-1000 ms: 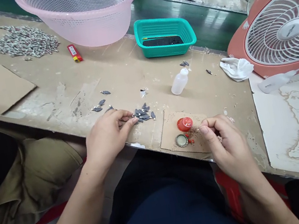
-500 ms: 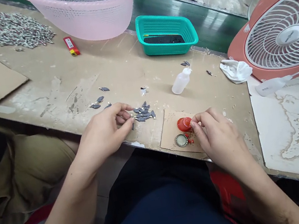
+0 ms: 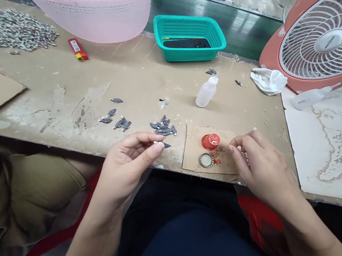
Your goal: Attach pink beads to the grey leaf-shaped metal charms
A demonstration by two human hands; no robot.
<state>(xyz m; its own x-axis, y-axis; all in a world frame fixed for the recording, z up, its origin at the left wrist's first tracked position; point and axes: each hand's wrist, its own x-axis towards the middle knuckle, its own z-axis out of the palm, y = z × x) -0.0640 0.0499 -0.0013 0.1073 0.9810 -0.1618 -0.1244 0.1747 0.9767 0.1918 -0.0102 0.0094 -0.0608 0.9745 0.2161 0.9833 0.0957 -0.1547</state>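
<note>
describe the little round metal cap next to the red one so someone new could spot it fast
On the work table, find the small cardboard square at its near edge, beside the right hand. The round metal cap with a pale centre lies on it, just below a red cap, with red bits at its side.

The small charms [image 3: 163,128] look like dull grey metal, though they are too small to be sure. The cardboard square [image 3: 195,150] is rough and matt, the red plastic cap [image 3: 211,141] glossy, the pink plastic basket [image 3: 99,19] smooth, and the table top [image 3: 135,77] scuffed and matt.
</note>
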